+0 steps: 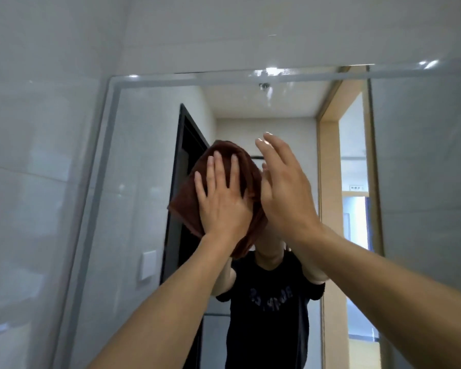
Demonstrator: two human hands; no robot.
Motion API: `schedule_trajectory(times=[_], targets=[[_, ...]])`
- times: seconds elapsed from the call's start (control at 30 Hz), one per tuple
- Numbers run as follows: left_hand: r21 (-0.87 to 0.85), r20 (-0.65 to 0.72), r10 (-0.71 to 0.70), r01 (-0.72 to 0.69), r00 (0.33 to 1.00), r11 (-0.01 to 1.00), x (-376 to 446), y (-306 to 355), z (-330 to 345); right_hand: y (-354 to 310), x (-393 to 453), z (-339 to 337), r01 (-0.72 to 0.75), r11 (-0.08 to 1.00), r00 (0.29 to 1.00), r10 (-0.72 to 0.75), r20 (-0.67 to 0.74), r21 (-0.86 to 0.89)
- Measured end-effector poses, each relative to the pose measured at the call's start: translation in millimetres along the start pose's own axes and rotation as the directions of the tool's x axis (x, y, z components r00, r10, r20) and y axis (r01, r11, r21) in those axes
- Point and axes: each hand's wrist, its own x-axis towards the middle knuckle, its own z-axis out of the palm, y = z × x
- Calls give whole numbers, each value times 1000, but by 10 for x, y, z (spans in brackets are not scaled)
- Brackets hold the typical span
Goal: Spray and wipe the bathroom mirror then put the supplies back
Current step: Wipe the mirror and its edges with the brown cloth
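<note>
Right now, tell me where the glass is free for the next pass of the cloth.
Free: the mirror between its left frame edge and the brown cloth, and the strip above both hands up to the top edge. Crowded: the middle, where the left hand presses the cloth and the right hand hovers beside it.

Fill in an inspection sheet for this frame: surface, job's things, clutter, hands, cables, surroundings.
Surface: mirror on the tiled wall, with bright glare spots along its top edge.
Job's things: brown cloth spread flat against the glass; no spray bottle in view.
Clutter: nothing seen.
Hands: left hand presses the cloth to the mirror with straight, spread fingers; right hand is open beside the cloth, holding nothing; whether its fingertips touch the glass cannot be told.
Cables: nothing seen.
Surroundings: pale wall tiles left and above; the mirror reflects a dark door frame, a white wall switch, a wooden doorway and the person in a black T-shirt.
</note>
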Motion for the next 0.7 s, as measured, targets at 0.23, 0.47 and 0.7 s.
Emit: schedule_trajectory(times=[0.23,0.47,0.7], targets=[[-209,177,439,-402,881,892,4,1098,-66,227,-337,-187,-267,964,963,267,-25,10],[-745,191,545,-241,817,622,409,578,-340,531,-474,-242,-269,959,945,281,-164,95],[-885,447,179,405,876,229,466,195,-701,409,-337,304,-360,832,932,304,-195,-421]])
